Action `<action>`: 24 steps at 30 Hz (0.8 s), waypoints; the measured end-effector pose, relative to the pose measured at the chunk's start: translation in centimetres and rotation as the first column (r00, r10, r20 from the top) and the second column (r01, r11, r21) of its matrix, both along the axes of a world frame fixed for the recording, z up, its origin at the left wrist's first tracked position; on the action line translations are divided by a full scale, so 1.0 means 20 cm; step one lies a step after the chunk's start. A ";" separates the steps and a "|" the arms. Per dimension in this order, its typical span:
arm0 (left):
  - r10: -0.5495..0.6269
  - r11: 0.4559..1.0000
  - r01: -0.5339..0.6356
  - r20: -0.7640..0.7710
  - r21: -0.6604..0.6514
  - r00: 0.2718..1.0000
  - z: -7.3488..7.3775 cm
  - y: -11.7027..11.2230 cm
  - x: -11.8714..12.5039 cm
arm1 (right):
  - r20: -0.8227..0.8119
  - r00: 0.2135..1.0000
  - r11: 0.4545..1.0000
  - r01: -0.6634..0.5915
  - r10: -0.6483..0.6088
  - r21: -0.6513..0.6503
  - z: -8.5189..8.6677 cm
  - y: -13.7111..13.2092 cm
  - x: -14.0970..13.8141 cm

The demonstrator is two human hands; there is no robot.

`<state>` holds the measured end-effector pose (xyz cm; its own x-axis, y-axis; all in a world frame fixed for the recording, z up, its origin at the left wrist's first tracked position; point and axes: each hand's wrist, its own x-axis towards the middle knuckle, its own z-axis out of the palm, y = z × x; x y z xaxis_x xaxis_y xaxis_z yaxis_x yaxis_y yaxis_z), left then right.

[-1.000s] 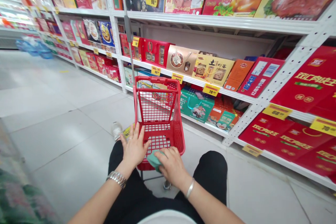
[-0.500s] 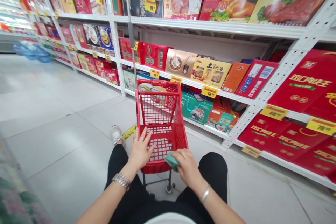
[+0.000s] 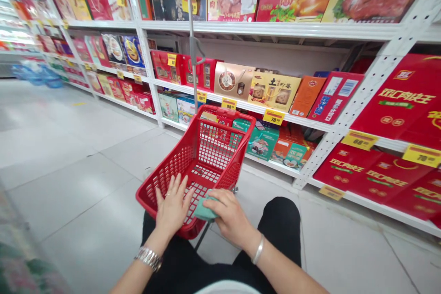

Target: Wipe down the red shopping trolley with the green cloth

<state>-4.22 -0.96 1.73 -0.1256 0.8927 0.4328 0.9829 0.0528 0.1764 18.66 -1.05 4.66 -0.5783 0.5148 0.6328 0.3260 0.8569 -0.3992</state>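
A small red shopping cart [image 3: 161, 179] with a grid-patterned plastic basket stands between my knees, turned at an angle to me. My left hand [image 3: 174, 204] is over the near part of the basket, fingers spread, with nothing in it; whether it touches the plastic I cannot tell. In my right hand [image 3: 227, 213] is a folded green cloth [image 3: 206, 206], pinched between thumb and fingers at the basket's near right rim. A thin metal pole [image 3: 191, 32] rises from the cart's far side, with a grey clamp [image 3: 195, 50] partway up.
White metal shelving [image 3: 275, 31] runs along the far side and right, stacked with boxed goods such as red gift boxes [image 3: 396, 101] and a green box [image 3: 263, 141]. Yellow price tags [image 3: 274, 116] hang from the shelf edges. Pale floor tiles [image 3: 86, 170] extend to the left.
The cart has swivelled, so its near end points left and its left side wall now shows. Both hands have shifted slightly left, the right one still holding the cloth.
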 end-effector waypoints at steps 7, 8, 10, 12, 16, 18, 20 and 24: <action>0.010 0.994 -0.019 -0.081 -0.108 0.997 0.01 0.01 -0.08 | 0.133 0.990 0.998 -0.051 0.055 -0.034 -0.06 0.18 -0.07; -0.001 0.991 -0.011 -0.084 -0.137 0.996 0.01 0.01 -0.10 | 0.097 0.993 0.998 -0.059 0.063 -0.037 -0.04 0.19 -0.06; -0.004 0.982 -0.012 -0.086 -0.188 0.996 0.03 0.02 -0.12 | -0.029 0.997 0.996 -0.072 0.071 -0.047 0.02 0.22 -0.05; 0.013 0.975 -0.031 -0.083 -0.221 0.996 0.04 0.02 -0.11 | -0.202 0.979 0.998 -0.035 0.022 -0.058 0.12 0.26 -0.01; 0.017 0.970 -0.029 -0.053 -0.241 0.998 0.06 0.01 -0.07 | -0.512 0.826 0.971 0.190 -0.237 -0.145 0.34 0.37 0.03; 0.010 0.970 -0.018 -0.034 -0.242 0.999 0.07 0.01 -0.05 | -0.587 0.757 0.957 0.238 -0.288 -0.163 0.40 0.41 0.02; 0.003 0.968 -0.008 -0.020 -0.252 1.000 0.07 0.01 -0.02 | -0.596 0.757 0.963 0.223 -0.269 -0.151 0.38 0.43 -0.01; -0.021 0.966 0.020 0.001 -0.257 1.000 0.06 0.01 0.01 | -0.435 0.867 0.960 0.153 -0.244 -0.234 0.19 0.42 -0.06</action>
<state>-4.09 -0.75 3.01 -0.1056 0.9764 0.1886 0.9845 0.0760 0.1578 17.44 7.29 8.52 -0.1221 0.7219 0.6811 0.2242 0.6886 -0.6896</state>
